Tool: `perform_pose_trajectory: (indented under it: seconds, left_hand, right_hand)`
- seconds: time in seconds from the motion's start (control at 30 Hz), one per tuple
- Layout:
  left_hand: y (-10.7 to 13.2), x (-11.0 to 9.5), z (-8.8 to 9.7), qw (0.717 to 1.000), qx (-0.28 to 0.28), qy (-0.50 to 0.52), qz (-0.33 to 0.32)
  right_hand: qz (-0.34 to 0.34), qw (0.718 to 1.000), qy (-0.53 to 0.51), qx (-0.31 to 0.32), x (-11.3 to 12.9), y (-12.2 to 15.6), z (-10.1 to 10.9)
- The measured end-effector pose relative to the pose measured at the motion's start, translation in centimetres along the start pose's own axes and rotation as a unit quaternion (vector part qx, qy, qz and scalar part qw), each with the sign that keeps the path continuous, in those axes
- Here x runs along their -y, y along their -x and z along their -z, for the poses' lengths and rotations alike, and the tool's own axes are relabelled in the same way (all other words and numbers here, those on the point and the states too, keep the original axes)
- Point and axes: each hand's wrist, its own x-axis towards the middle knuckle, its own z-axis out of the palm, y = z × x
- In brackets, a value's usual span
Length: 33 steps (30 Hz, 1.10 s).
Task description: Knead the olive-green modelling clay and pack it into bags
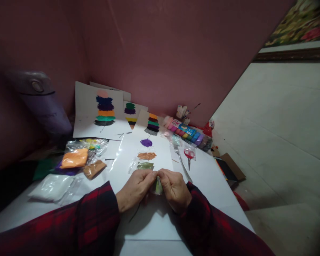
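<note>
"Looking at the person's two hands, where is the small, clear plastic packet with green contents [158,186]?"

"It is between them, over the near part of the smooth white paper sheet [163,146]. The left hand [136,185] and the right hand [175,189] both pinch its upper edge, thumb tips nearly meeting, fingers curled in; how the hidden fingers press cannot be told."

"How would it handle?"

"Light, most likely, with a thin, limp, rather slippery skin and something soft and squeezable inside. The film could tear under a hard pull. The flat upper edge looks the best hold, close to where the thumbs sit; gripping the middle would probably squash the filling."

"And which way does it point?"

"The pinched end faces away from the person, towards the flat olive-green patch [145,165] on the sheet. The loose end hangs towards the person's body. Its long axis seems to run that way, roughly midway between the hands, though they cover its sides."
</note>
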Motion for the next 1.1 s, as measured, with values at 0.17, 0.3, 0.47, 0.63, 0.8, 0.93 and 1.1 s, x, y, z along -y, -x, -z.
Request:
perform_pose_trajectory:
  seconds: [0.17, 0.3, 0.47, 0.63, 0.8, 0.93, 1.1]
  left_hand:
    - [-0.11, 0.04, -0.05, 1.000, -0.003, -0.002, 0.003]
    - [-0.13, 0.05, -0.05, 1.000, 0.001, 0.005, 0.009]
    - [-0.10, -0.06, 0.05, 1.000, -0.004, 0.003, -0.005]
    - [-0.09, 0.01, -0.01, 1.000, -0.005, 0.008, 0.001]
    - [0.02, 0.09, 0.02, 1.000, -0.005, 0.002, 0.005]
    - [0.13, 0.18, 0.17, 1.000, 0.003, -0.001, 0.015]
    - [0.09, 0.26, 0.17, 1.000, 0.001, 0.006, 0.016]
  right_hand:
    - [-0.003, 1.000, -0.001, 0.000, 0.03, -0.01, 0.01]
    - [-0.004, 1.000, -0.002, 0.001, 0.04, -0.01, -0.03]
    - [0.002, 1.000, 0.004, -0.003, -0.03, 0.05, -0.01]
    - [0.001, 1.000, 0.005, 0.001, 0.02, 0.03, 0.09]
    - [-0.005, 1.000, 0.014, 0.003, -0.01, -0.02, 0.02]
    - [0.001, 1.000, 0.006, 0.004, -0.01, -0.09, 0.03]
    - [-0.003, 1.000, 0.003, 0.005, 0.18, -0.16, 0.16]
